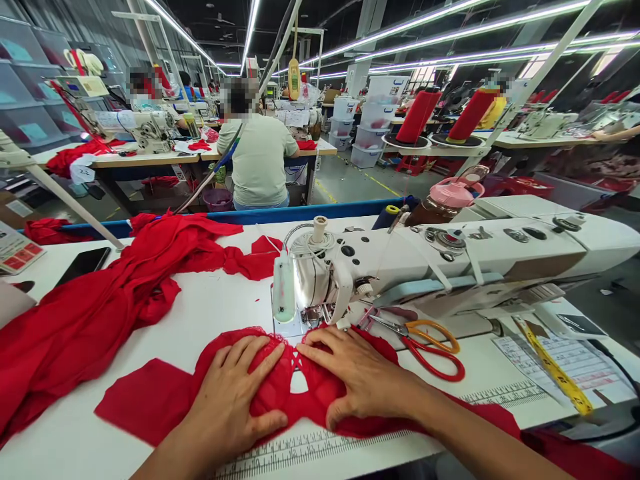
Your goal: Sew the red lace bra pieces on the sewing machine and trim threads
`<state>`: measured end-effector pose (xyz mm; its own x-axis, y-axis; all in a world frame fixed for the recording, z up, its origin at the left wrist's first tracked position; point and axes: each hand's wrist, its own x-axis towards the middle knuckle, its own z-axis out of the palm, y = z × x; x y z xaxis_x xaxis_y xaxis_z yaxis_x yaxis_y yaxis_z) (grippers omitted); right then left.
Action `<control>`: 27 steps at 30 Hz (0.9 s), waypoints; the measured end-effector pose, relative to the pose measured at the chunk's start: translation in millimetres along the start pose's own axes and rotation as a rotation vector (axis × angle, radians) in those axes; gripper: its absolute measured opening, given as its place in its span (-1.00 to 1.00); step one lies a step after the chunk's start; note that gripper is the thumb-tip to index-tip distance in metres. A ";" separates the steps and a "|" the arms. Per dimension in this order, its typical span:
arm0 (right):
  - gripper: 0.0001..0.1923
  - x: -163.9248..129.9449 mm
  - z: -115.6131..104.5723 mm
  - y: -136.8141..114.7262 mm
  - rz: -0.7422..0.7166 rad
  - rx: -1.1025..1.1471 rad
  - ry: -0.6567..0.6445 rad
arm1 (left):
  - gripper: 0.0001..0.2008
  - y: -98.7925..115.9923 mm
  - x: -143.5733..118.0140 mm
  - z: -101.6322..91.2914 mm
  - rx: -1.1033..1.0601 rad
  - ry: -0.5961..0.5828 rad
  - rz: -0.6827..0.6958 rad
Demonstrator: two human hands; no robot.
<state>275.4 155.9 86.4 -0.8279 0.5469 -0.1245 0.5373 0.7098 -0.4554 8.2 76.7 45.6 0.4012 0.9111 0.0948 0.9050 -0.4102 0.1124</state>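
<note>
A red bra [300, 404] with lace edges and a strappy centre lies spread on the white table in front of the sewing machine [320, 267]. My left hand [240, 383] rests flat on its left cup, fingers spread. Across the right cup lies my right hand [353, 373], its fingers stretched toward the lace near the centre. The bra's upper edge is close to the machine's needle area; the needle itself I cannot make out. Scissors [433, 340] with orange and red handles lie to the right of my right hand.
Heaped red fabric [115, 300] covers the table's left side, near a dark phone [83, 265]. At right are a yellow tape measure [555, 367] and a paper sheet [525, 360]. A pink-lidded bottle [450, 193] stands behind the machine. A person [263, 157] sits ahead, facing away.
</note>
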 end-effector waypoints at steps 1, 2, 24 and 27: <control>-0.09 -0.2 -0.1 -0.4 -0.001 0.000 -0.002 | -0.06 0.4 0.0 -0.2 -0.006 -0.008 -0.003; -0.09 -0.3 -0.2 -0.7 -0.002 0.000 -0.004 | -0.07 0.7 -0.1 -0.3 -0.011 -0.016 -0.006; -0.07 3.2 -0.6 4.1 0.013 0.054 -0.070 | -0.20 4.2 -0.8 -4.3 -0.013 -0.060 -0.014; -0.08 3.1 -0.7 4.0 0.011 0.054 -0.064 | -0.36 4.9 -3.8 -0.7 0.041 0.009 0.056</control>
<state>275.1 160.7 84.9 -0.8316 0.5236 -0.1852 0.5384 0.6783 -0.5000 11.0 71.2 46.5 0.4506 0.8861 0.1085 0.8861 -0.4587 0.0665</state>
